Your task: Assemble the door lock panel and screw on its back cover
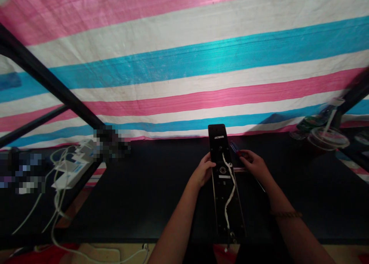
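My left hand grips the left edge of a long black panel, its thumb on the face. The panel is tilted up toward me. A white-sleeved wire runs down its face to a small connector near the bottom end. Round openings and small white labels show on that face. To the right of the panel, my right hand has its fingers closed on a slim blue-and-red handle, which looks like a screwdriver's; its far part is unclear. A flat, thin-edged object lies beside that hand, partly covered.
On the right stand a lidded plastic cup with a straw and a tilted bottle. White cables and a power strip lie left of the black table. A striped tarp hangs behind, between dark metal bars.
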Demonstrator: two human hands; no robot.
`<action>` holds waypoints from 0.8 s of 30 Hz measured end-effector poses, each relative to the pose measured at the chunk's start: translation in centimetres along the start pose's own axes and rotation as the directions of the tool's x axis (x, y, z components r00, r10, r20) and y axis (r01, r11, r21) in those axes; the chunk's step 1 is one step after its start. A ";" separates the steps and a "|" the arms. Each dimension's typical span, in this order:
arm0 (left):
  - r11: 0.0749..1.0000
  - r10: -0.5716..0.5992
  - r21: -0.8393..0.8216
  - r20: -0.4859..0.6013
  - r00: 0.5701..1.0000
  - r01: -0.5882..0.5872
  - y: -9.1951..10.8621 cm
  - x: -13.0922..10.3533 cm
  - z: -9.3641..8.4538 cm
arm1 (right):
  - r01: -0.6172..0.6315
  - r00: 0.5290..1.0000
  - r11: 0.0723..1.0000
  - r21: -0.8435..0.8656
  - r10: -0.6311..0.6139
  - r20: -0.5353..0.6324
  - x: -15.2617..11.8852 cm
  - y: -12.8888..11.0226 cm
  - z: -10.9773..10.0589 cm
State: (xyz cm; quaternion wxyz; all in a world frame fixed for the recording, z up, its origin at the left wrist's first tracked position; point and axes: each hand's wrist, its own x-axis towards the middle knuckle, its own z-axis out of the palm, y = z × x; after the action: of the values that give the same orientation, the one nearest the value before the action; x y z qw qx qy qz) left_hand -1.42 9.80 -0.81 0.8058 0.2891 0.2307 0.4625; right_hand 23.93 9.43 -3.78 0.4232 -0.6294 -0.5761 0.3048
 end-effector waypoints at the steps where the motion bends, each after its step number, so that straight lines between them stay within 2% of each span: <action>1: 1.000 -0.002 0.002 0.000 1.000 0.002 0.0 0.0 0.0 | -0.006 1.000 1.000 0.007 0.006 0.002 0.0 0.0 0.0; 13: 1.000 0.001 0.005 -0.010 1.000 0.000 0.1 -0.1 0.1 | 0.012 1.000 0.999 -0.051 -0.012 0.001 0.1 0.0 0.0; 24: 1.000 -0.007 0.014 -0.009 1.000 0.007 0.0 0.0 0.0 | 0.019 1.000 0.999 -0.032 -0.019 -0.011 0.1 0.5 0.2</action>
State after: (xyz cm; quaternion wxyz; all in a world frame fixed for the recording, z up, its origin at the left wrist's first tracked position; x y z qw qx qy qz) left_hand -1.43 9.78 -0.76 0.8043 0.2919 0.2387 0.4592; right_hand 24.02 9.55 -4.30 0.4192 -0.6324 -0.5844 0.2878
